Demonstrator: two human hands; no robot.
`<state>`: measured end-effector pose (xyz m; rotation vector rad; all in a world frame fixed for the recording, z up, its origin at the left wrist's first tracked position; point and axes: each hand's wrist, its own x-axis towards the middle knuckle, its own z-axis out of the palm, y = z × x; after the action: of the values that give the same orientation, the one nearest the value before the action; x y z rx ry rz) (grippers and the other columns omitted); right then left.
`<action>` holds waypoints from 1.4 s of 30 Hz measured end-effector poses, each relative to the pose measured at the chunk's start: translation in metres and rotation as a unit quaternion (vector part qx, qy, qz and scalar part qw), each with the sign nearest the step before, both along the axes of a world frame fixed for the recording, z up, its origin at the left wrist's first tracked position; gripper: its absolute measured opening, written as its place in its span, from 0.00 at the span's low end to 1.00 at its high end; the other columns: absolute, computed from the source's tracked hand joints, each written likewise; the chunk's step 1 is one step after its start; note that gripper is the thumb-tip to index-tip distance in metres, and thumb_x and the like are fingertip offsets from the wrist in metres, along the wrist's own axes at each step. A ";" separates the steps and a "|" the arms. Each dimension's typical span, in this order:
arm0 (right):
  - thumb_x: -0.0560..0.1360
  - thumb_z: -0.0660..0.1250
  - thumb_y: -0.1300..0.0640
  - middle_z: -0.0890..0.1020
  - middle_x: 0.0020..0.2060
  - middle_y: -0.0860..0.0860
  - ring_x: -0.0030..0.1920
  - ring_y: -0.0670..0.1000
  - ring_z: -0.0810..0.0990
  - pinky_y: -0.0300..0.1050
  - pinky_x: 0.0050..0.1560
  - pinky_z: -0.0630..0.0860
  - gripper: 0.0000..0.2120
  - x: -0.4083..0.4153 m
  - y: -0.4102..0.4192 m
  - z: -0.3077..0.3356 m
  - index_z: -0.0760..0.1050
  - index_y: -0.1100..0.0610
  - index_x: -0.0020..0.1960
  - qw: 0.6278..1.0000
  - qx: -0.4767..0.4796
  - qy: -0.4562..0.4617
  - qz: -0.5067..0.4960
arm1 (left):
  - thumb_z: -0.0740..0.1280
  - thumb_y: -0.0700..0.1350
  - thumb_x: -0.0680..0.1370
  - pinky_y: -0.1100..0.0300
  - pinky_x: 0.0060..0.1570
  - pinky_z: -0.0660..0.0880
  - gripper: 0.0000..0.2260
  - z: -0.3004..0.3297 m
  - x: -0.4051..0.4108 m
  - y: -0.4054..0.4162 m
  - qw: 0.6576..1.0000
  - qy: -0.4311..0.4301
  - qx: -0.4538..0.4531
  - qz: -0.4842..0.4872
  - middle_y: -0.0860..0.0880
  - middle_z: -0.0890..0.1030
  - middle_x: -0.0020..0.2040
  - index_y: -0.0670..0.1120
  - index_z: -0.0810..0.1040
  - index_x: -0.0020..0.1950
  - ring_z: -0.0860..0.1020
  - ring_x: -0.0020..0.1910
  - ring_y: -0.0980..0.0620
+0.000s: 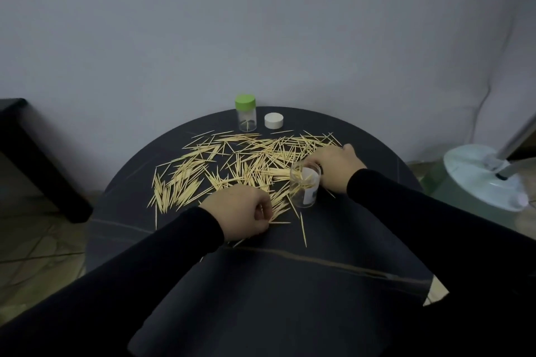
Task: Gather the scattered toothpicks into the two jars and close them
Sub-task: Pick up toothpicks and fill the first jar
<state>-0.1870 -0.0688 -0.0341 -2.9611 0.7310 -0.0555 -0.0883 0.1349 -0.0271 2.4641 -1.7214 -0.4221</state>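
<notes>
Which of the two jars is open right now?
The near jar, beside the right hand: it has no lid and holds some toothpicks. The far jar wears a green lid, with a loose white lid beside it.

Both arms reach forward in black sleeves that cover them to the wrists. The left hand [242, 211] lies knuckles up, its fingers curled under into a loose fist, fingertips turned down and to the right; whether it pinches anything cannot be told. The right hand [333, 166] sits farther forward and to the right, back up, fingers bent down and spread, thumb sticking out on its far side. The 2 hands are apart.
</notes>
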 end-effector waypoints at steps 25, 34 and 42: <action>0.80 0.60 0.47 0.72 0.68 0.45 0.66 0.51 0.66 0.56 0.65 0.60 0.19 0.008 -0.002 -0.002 0.66 0.39 0.70 0.988 -0.081 0.052 0.118 | 0.58 0.55 0.80 0.55 0.46 0.77 0.14 -0.017 -0.013 -0.034 0.979 -0.160 -0.089 0.094 0.52 0.76 0.51 0.50 0.79 0.55 0.78 0.47 0.51; 0.80 0.60 0.48 0.77 0.60 0.47 0.62 0.51 0.70 0.56 0.65 0.60 0.13 0.013 0.002 -0.001 0.74 0.45 0.63 0.990 -0.094 0.039 0.101 | 0.59 0.54 0.80 0.55 0.49 0.77 0.11 -0.016 -0.014 -0.037 0.980 -0.138 -0.094 0.106 0.52 0.77 0.51 0.49 0.78 0.53 0.78 0.47 0.51; 0.78 0.57 0.38 0.76 0.60 0.44 0.63 0.50 0.66 0.57 0.67 0.55 0.18 0.005 0.001 0.005 0.77 0.43 0.61 0.996 -0.081 -0.038 0.020 | 0.60 0.55 0.80 0.63 0.45 0.70 0.10 -0.011 -0.003 -0.036 0.978 -0.095 -0.125 0.135 0.55 0.77 0.52 0.54 0.78 0.55 0.75 0.49 0.56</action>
<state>-0.1825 -0.0675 -0.0290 -3.1049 0.6872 -0.2340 -0.0910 0.0989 -0.0383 2.5624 -1.3649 0.0562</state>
